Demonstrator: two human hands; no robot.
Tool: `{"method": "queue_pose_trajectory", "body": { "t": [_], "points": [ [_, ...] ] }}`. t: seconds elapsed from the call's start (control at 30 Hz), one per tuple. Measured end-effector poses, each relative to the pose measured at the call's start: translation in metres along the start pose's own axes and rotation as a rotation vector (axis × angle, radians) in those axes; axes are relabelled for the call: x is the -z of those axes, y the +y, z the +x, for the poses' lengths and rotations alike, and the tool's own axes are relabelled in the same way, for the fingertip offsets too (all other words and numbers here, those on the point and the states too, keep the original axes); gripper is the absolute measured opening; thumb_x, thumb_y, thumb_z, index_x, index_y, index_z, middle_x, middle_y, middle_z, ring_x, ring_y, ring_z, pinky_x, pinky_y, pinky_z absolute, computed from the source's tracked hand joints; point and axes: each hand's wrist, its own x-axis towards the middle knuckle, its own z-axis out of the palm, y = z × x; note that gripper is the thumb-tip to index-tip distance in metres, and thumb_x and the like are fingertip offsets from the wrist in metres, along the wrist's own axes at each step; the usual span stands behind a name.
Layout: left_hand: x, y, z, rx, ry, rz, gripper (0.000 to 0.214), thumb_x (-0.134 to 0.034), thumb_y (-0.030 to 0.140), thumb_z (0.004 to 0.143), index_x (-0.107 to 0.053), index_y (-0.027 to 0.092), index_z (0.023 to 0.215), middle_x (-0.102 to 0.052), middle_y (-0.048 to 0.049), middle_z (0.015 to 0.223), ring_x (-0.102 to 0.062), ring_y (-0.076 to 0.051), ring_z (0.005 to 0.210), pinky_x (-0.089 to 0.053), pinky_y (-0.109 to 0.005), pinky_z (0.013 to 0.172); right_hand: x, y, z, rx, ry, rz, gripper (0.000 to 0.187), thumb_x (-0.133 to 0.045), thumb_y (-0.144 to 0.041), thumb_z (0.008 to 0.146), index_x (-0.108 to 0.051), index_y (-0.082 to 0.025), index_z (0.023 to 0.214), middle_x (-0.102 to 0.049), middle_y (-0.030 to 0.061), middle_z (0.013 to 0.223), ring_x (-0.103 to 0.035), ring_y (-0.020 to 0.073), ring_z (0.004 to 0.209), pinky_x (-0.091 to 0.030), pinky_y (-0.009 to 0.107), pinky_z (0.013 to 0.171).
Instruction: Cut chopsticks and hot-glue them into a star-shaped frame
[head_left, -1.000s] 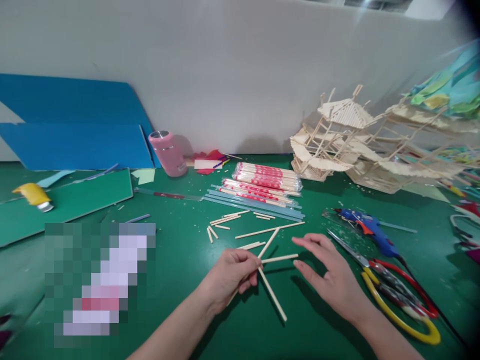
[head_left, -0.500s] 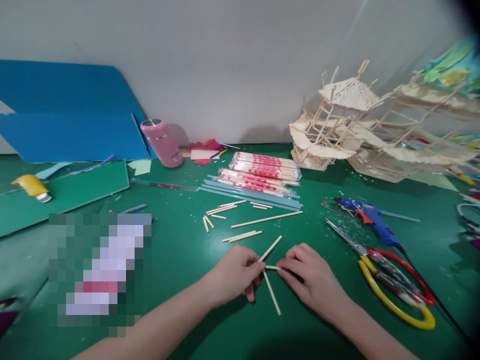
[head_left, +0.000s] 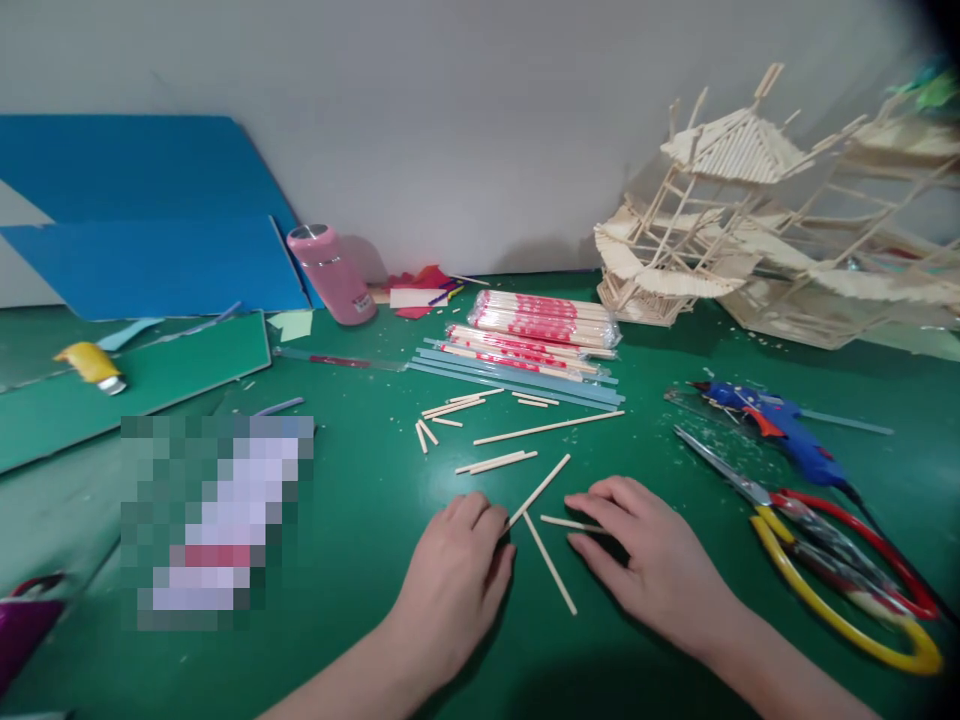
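My left hand point(head_left: 457, 575) rests palm down on the green table point(head_left: 360, 520), fingers curled, its fingertips on the near end of a thin wooden stick point(head_left: 541, 488) that points away to the right. My right hand point(head_left: 649, 560) lies beside it, fingers bent and closed over a short wooden stick point(head_left: 559, 522) whose left end pokes out. A third stick point(head_left: 551, 565) lies loose on the table between the two hands, touching neither.
More cut sticks point(head_left: 487, 462) lie just beyond the hands. Behind them are wrapped stick packs point(head_left: 544, 330) on blue strips. A blue glue gun point(head_left: 784, 435) and red- and yellow-handled scissors point(head_left: 847, 575) lie at right. A stick model point(head_left: 720, 220), pink bottle point(head_left: 334, 275) and blue boards point(head_left: 150, 240) stand at the back.
My right hand came in from an open hover and closed on the short stick. My left hand lowered the long stick, and its other stick now lies loose between the hands.
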Motion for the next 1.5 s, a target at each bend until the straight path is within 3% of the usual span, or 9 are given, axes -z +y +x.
{"method": "queue_pose_trajectory", "body": {
  "t": [0.13, 0.23, 0.5, 0.87, 1.5],
  "points": [
    [-0.01, -0.003, 0.001, -0.049, 0.077, -0.007, 0.018, -0.038, 0.017, 0.081, -0.054, 0.016, 0.089, -0.053, -0.0056, 0.078, -0.051, -0.019, 0.072, -0.044, -0.033, 0.066, -0.011, -0.017, 0.004, -0.019, 0.005, -0.052, 0.013, -0.048, -0.028, 0.079, -0.055, -0.02, 0.071, -0.052, 0.0016, 0.069, -0.046, 0.0154, 0.065, -0.032, 0.027, 0.057],
    [-0.017, -0.004, 0.001, -0.096, 0.151, -0.006, 0.018, -0.037, 0.014, 0.081, -0.055, 0.016, 0.085, -0.053, -0.0053, 0.076, -0.051, -0.018, 0.07, -0.044, -0.032, 0.064, -0.022, -0.024, 0.006, -0.03, 0.029, -0.141, 0.015, -0.053, -0.03, 0.075, -0.051, -0.021, 0.063, -0.05, -0.0003, 0.06, -0.043, 0.0139, 0.057, -0.026, 0.026, 0.053],
    [-0.023, -0.005, 0.003, -0.154, 0.233, -0.024, 0.019, -0.038, 0.014, 0.081, -0.057, 0.016, 0.079, -0.054, -0.0047, 0.071, -0.05, -0.017, 0.065, -0.043, -0.03, 0.06, -0.031, -0.026, 0.006, -0.016, 0.074, -0.208, 0.017, -0.045, -0.023, 0.079, -0.049, -0.021, 0.063, -0.05, -0.0006, 0.057, -0.043, 0.0137, 0.055, -0.022, 0.027, 0.053],
    [-0.023, -0.005, 0.007, -0.159, 0.209, -0.053, 0.023, -0.036, 0.014, 0.082, -0.058, 0.016, 0.077, -0.053, -0.0044, 0.067, -0.048, -0.016, 0.062, -0.041, -0.029, 0.057, -0.031, -0.026, 0.007, 0.047, 0.063, -0.161, 0.021, -0.041, -0.019, 0.082, -0.049, -0.02, 0.063, -0.048, -0.0003, 0.058, -0.041, 0.0133, 0.054, -0.024, 0.027, 0.053],
    [-0.022, -0.004, 0.007, -0.161, 0.178, -0.068, 0.024, -0.035, 0.014, 0.082, -0.058, 0.014, 0.075, -0.053, -0.0057, 0.069, -0.047, -0.017, 0.063, -0.042, -0.031, 0.057, -0.032, -0.026, 0.007, 0.01, 0.046, -0.105, 0.02, -0.042, -0.018, 0.081, -0.048, -0.019, 0.062, -0.048, -0.0004, 0.058, -0.042, 0.0125, 0.055, -0.026, 0.026, 0.053]
  ]
}}
